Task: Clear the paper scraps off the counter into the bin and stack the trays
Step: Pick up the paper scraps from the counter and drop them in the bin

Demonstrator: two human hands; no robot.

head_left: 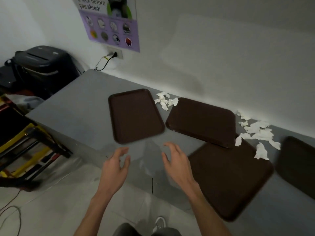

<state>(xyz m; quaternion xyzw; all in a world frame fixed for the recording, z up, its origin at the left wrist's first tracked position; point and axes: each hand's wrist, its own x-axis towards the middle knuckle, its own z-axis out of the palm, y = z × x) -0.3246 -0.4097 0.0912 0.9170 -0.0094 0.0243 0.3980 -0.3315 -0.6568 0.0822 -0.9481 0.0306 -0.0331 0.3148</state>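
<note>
We hold both hands above the near edge of the grey counter, and both are empty. Our left hand and our right hand have the fingers spread and lightly bent, touching nothing. Just beyond them lies the leftmost brown tray, rim up. To its right, the second tray rests with one edge on the third tray. The fourth tray is cut by the right border. A small heap of white paper scraps lies by the wall between the first two trays. A larger heap lies behind the third tray, with some pieces on it. The black shredder bin stands beyond the counter's left end.
</note>
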